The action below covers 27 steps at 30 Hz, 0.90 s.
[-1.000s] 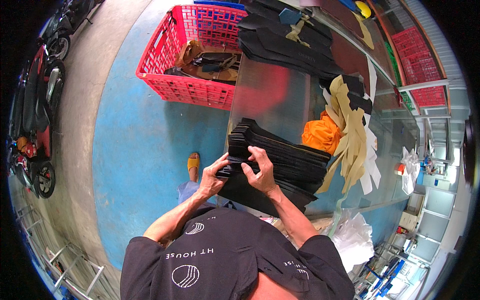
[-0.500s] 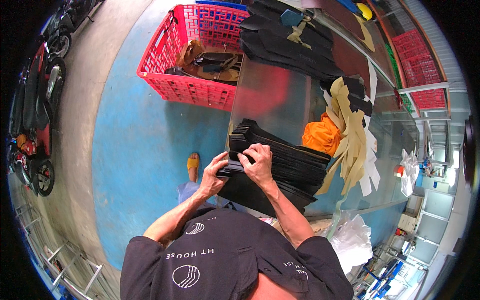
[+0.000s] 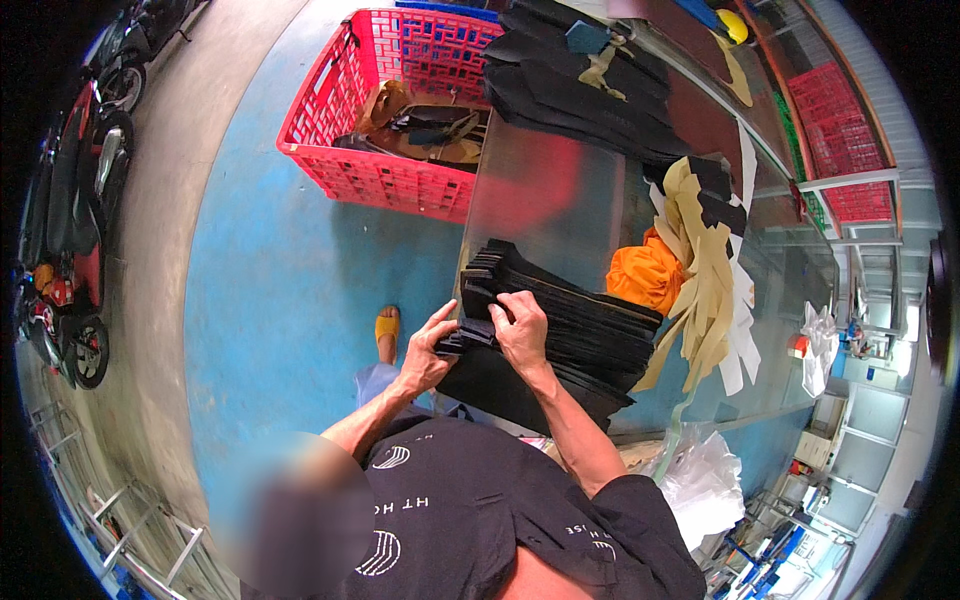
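A thick stack of black cut sheets lies on the glass worktop near its front edge, the pieces long and flat, fanned so their ends step out one past the next; a thin pale line shows along one edge in the stack. Under it lies a wider black sheet that juts over the worktop's edge toward the person.

The left hand grips the near end of the stack from the side, fingers curled round a few pieces and thumb up against them. The right hand lies on top of the same end, fingers bent and pressed together, pinching the topmost pieces at their corner. The two hands are just beside each other.

How many pieces each hand has parted off cannot be made out, since the black layers blur together. Behind the stack sit an orange cloth bundle and tan cut pieces, partly overlapped by more black shapes. A red plastic basket stands on the blue floor, well apart
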Available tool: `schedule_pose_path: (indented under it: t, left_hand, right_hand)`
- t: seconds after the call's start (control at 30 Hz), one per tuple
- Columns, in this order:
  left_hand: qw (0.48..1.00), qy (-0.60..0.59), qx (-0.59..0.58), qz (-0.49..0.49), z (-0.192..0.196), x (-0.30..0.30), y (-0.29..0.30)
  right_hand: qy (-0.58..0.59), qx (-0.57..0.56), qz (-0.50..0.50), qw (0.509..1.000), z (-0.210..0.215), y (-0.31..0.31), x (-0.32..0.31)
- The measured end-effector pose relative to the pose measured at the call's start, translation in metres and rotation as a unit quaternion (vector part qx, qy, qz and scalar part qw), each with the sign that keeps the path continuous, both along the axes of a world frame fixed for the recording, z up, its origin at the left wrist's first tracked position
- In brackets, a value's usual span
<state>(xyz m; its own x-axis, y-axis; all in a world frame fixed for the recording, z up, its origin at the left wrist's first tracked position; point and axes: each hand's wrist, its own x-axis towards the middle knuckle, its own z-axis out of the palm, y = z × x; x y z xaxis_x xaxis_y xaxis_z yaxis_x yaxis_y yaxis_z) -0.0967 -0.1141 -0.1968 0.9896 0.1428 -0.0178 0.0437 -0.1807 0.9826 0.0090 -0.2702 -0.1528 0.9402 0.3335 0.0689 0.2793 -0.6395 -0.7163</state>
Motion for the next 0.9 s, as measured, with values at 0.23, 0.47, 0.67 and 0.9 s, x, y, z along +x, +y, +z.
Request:
schedule_pose_path:
  t: [0.23, 0.47, 0.67, 0.9]
  left_hand:
    - [1.0, -0.009, 0.007, -0.006, -0.001, 0.001, -0.001]
    - [0.999, -0.026, -0.02, -0.008, 0.0, 0.003, -0.003]
    - [0.999, -0.042, -0.012, -0.007, -0.008, 0.0, -0.003]
    - [0.998, -0.062, -0.018, -0.002, -0.012, 0.0, -0.006]
  right_hand:
    - [-0.086, -0.001, 0.058, 0.995, 0.01, -0.01, -0.004]
    - [0.03, 0.118, 0.064, 0.99, 0.01, -0.023, -0.007]
    - [0.141, -0.022, -0.015, 0.99, 0.003, -0.003, 0.028]
    - [0.052, -0.117, 0.019, 0.992, -0.007, 0.006, 0.028]
